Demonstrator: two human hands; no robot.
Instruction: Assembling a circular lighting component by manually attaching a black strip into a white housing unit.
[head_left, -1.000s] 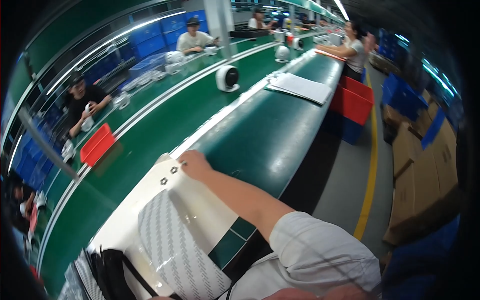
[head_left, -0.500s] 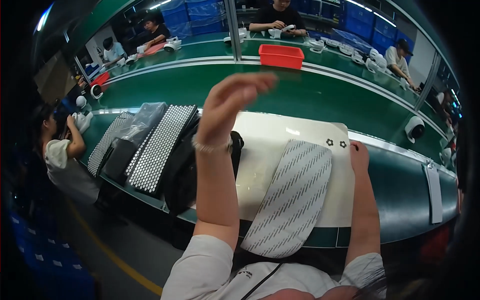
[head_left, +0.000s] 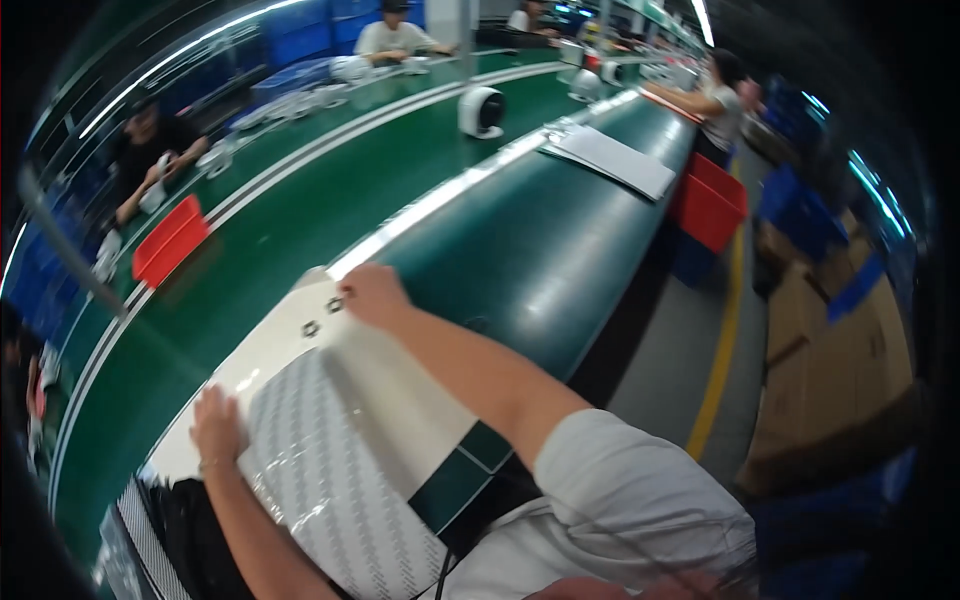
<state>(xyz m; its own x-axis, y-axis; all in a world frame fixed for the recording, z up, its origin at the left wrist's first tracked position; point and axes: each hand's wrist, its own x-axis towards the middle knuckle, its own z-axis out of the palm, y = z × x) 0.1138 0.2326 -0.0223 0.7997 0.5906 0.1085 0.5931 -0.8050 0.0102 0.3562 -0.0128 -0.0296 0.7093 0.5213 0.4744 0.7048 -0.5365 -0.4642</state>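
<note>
A cream board [head_left: 400, 430] lies on the green bench in front of me, with dark flower-shaped marks [head_left: 322, 317] near its right corner. My right hand [head_left: 372, 292] is closed on the board's edge beside these marks; its fingertips are partly hidden. My left hand [head_left: 216, 425] rests on the far left part of the board, fingers apart, holding nothing. Between my arms lies a long, light grey sheet [head_left: 320, 470] with rounded ends and rows of slanted print. Its near end reaches past the bench edge toward my body, and its surface looks glossy.
Black fabric [head_left: 195, 530] and a white-dotted panel [head_left: 140, 535] lie at my lower left. Beyond runs a green conveyor [head_left: 330, 215] with a red bin [head_left: 172, 242] and a white device with a black front [head_left: 483, 112]. White sheets [head_left: 612, 162] lie farther right. Several people work nearby.
My view has swung to the right. My left hand, raised and blurred before, is now down on the board. My right hand stays at the board's edge by the flower marks.
</note>
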